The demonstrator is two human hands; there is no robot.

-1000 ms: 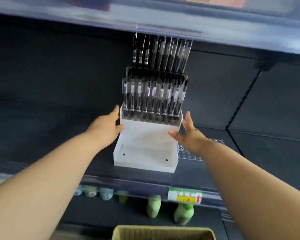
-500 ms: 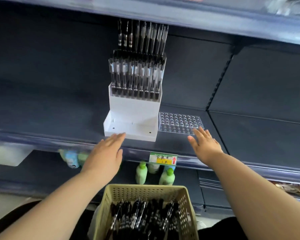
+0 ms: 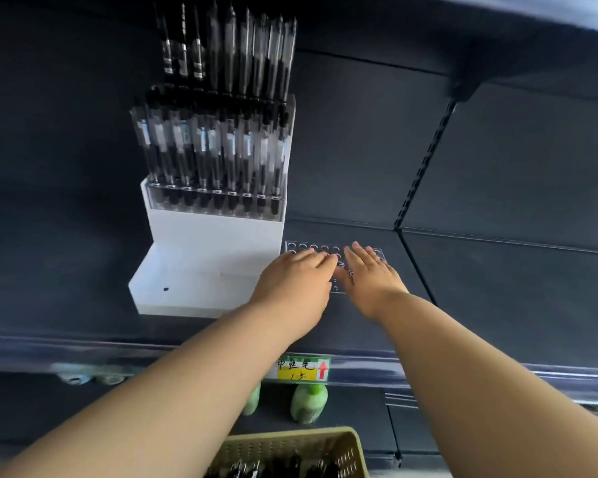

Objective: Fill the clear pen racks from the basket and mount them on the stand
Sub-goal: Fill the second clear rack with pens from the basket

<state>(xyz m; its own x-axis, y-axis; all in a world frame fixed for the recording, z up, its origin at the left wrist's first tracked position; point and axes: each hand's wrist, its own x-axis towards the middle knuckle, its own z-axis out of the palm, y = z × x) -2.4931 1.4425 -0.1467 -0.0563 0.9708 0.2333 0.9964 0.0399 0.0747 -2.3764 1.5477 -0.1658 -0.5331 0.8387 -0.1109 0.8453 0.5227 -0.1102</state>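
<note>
Left hand (image 3: 296, 281) and right hand (image 3: 372, 276) lie flat, palms down, side by side.

The empty rack (image 3: 332, 251) lies just right of the stand (image 3: 201, 270).

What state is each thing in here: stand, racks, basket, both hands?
white stand, upright on the shelf, lowest step bare.
filled racks, two mounted on the stand, full of pens.
empty clear rack, flat on the shelf right of the stand, visible holes empty.
left hand, resting on that rack.
right hand, flat on that rack.
basket, below, holding black pens.
</note>
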